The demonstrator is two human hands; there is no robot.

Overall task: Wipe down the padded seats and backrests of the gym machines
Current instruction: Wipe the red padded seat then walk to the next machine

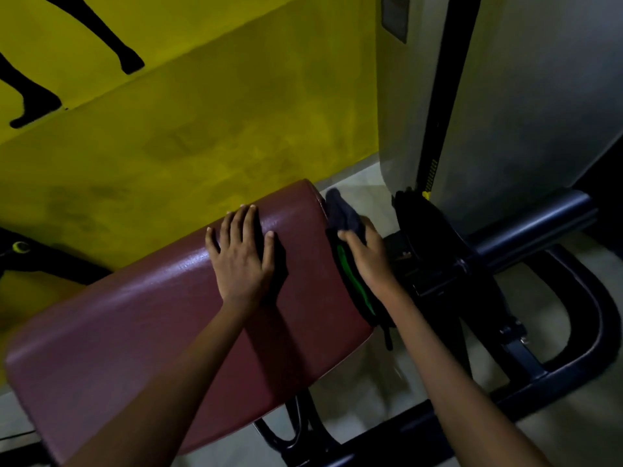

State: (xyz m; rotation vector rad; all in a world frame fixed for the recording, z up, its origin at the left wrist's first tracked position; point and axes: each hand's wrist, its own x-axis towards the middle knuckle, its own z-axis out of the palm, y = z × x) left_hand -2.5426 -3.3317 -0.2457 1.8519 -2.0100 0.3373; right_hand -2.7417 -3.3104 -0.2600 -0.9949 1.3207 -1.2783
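I am looking down at a maroon padded seat (188, 318) of a gym machine, running from the lower left up toward the yellow wall (202, 129), with its far end close to the grey weight-stack housing (505, 112). My left hand (241, 256) is lying flat on the pad's top surface near that far end, fingers straight and slightly spread, pressing down and holding nothing. My right hand (365, 254) is working at the pad's right edge, its fingers curling around a dark cloth (344, 212) that is bunching up above the knuckles against the pad's corner; a green-and-black strip (354, 281) is running along the side just under that hand, and I cannot tell whether it belongs to the cloth or to the machine. I am judging the vinyl cover to be smooth, a little glossy and likely slippery under a damp cloth, with soft foam beneath that will give under pressure, while the pad itself is fixed to the black frame (573, 315) and will not shift. The cloth is light and limp, so I am thinking it is best gripped bunched in the palm and pressed flat for broad strokes across the top.
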